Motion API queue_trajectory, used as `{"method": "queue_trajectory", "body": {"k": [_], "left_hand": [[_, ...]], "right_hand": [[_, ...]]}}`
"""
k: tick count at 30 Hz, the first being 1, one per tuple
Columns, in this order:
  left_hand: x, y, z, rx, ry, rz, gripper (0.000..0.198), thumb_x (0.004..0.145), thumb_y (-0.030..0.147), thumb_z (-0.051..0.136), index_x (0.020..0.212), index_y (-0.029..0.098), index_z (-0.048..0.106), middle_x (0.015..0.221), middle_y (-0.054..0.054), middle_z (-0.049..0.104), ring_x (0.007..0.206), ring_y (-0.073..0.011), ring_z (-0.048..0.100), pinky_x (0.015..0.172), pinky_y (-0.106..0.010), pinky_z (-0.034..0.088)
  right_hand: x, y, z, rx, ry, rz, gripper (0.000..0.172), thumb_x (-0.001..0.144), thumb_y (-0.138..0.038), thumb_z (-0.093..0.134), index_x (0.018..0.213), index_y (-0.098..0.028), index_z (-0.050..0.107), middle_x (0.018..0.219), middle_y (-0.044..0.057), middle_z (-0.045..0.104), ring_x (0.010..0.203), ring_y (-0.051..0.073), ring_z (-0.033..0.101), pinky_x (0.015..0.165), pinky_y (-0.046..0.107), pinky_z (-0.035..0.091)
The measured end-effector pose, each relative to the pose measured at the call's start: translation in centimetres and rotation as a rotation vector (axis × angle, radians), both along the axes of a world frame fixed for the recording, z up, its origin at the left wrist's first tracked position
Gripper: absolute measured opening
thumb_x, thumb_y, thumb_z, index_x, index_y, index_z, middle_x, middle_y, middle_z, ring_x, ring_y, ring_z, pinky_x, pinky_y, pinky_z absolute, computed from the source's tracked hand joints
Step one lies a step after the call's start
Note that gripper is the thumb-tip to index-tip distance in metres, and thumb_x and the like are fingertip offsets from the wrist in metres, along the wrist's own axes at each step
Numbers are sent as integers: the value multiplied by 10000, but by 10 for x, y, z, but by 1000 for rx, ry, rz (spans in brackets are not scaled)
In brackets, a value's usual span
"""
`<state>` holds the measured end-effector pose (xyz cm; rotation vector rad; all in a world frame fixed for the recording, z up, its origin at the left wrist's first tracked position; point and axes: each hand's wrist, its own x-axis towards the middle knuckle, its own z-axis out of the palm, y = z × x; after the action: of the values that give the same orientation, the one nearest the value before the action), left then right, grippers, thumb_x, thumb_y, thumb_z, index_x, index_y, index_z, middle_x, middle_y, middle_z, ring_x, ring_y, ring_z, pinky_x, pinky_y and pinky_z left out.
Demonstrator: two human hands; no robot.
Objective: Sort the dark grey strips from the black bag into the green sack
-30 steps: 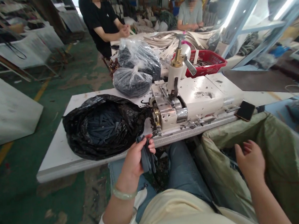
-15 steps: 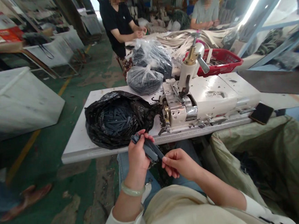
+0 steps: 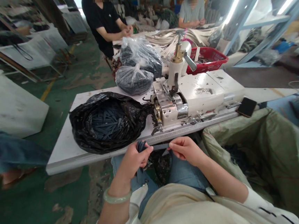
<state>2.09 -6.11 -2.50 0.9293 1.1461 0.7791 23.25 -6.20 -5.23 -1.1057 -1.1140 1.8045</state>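
Note:
My left hand point(image 3: 135, 160) is closed round a small bunch of dark grey strips point(image 3: 141, 146) just below the table's front edge. My right hand point(image 3: 185, 150) pinches the end of one strip point(image 3: 161, 146), which runs level between the two hands. Both hands hover over my lap, in front of a cream machine point(image 3: 190, 99) on the white table point(image 3: 64, 151). An open black bag point(image 3: 105, 121) full of the same dark strips lies on the table to the left of the machine.
Two clear bags of dark pieces point(image 3: 137, 66) and a red basket point(image 3: 206, 59) stand behind the machine. A phone point(image 3: 246, 107) lies at the table's right end. A large green sack point(image 3: 268, 150) gapes at my right. Two people work at a far table.
My right hand came out of the green sack, crossed to my left hand and took one strip by its end. The strip is now drawn out level between both hands.

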Motion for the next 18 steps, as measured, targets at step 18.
{"method": "queue_trajectory", "body": {"k": [18], "left_hand": [[28, -2, -2, -290, -205, -194, 305, 708, 387, 709, 739, 156, 513, 446, 98, 358, 370, -12, 188, 347, -144, 141]], "right_hand": [[-20, 5, -3, 138, 568, -189, 213, 754, -354, 722, 840, -177, 639, 815, 9, 559, 696, 90, 504, 651, 217, 434]]}}
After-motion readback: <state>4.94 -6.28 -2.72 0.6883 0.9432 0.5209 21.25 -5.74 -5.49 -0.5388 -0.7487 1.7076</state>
